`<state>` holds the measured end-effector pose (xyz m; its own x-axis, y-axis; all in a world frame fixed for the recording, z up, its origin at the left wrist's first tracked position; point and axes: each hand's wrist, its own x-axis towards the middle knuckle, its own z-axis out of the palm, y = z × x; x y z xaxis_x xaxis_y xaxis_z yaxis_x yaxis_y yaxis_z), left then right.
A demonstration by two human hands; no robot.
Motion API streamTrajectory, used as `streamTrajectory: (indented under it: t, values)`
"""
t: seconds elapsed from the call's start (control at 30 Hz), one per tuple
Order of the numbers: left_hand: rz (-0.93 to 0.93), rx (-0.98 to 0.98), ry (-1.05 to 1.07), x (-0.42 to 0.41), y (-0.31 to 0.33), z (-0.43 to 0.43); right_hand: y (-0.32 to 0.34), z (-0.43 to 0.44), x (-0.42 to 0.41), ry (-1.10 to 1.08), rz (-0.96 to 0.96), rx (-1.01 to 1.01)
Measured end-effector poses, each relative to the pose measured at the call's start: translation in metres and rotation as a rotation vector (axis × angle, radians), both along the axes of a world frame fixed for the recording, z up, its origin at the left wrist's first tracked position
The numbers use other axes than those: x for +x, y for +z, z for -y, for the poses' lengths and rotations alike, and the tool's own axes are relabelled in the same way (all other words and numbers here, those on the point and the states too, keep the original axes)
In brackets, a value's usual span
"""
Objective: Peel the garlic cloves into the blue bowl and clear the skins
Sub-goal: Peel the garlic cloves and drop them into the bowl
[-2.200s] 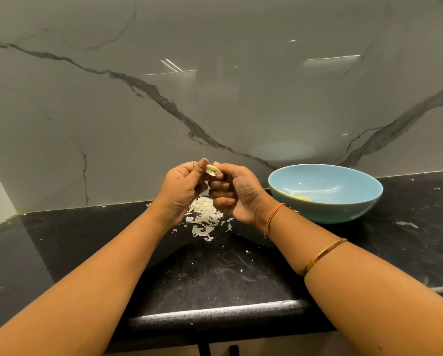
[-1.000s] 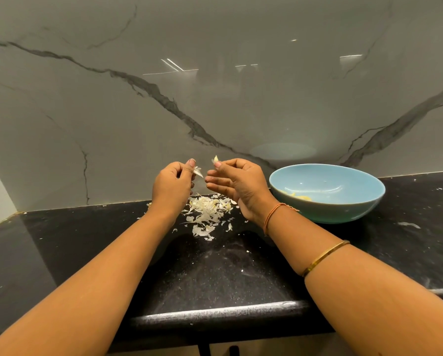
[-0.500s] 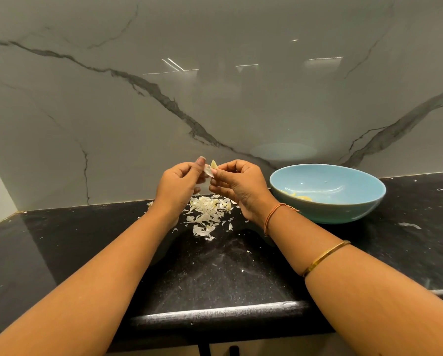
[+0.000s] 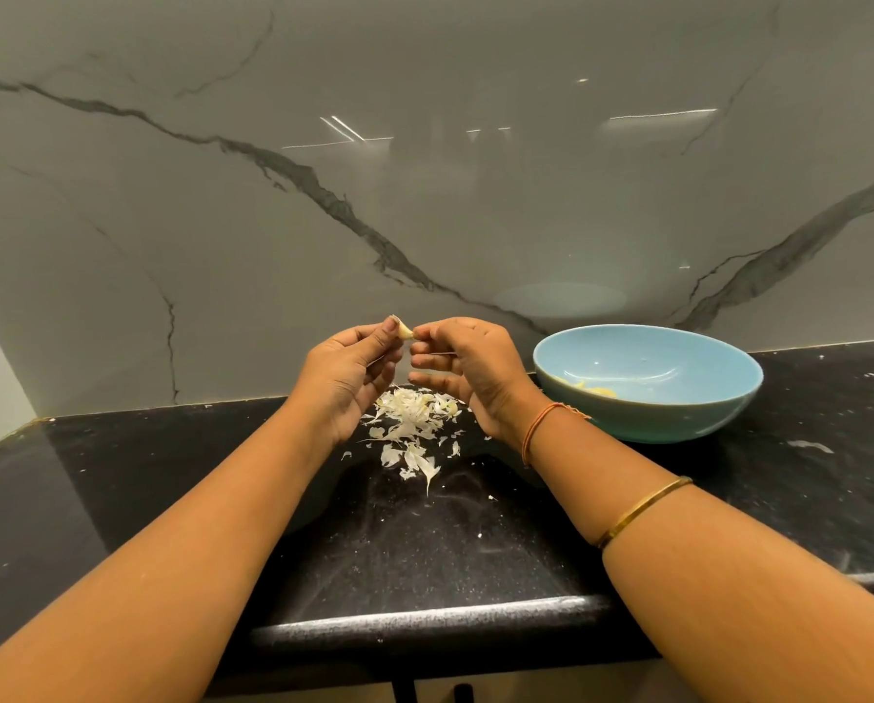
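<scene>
I've got a small pale garlic clove (image 4: 405, 331) pinched between my left hand (image 4: 346, 370) and right hand (image 4: 467, 367), up over a pile of papery white skins (image 4: 412, 423) on the black speckled stone worktop (image 4: 424, 540). The light blue ceramic bowl (image 4: 647, 418) sits just right, yellowish peeled cloves (image 4: 594, 390) inside.
</scene>
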<state>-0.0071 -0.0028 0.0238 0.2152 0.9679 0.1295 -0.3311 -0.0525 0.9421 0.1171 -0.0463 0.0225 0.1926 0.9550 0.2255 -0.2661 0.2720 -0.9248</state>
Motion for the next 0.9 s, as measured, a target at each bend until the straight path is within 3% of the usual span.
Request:
streamTrajectory:
  t: [0.27,0.53,0.9]
  values:
    - [-0.083,0.003,-0.029,0.0035,-0.0017,0.0024,-0.004,0.0013,0.0011,0.035,0.151,0.055]
    - [-0.011,0.015,-0.017,0.004,-0.0018,0.0023,-0.0035,0.002,0.0013,0.048,0.055,0.071]
    - [-0.163,0.12,0.054,0.0055,-0.0057,0.0027,-0.0046,-0.0006,0.004,0.039,0.022,0.1]
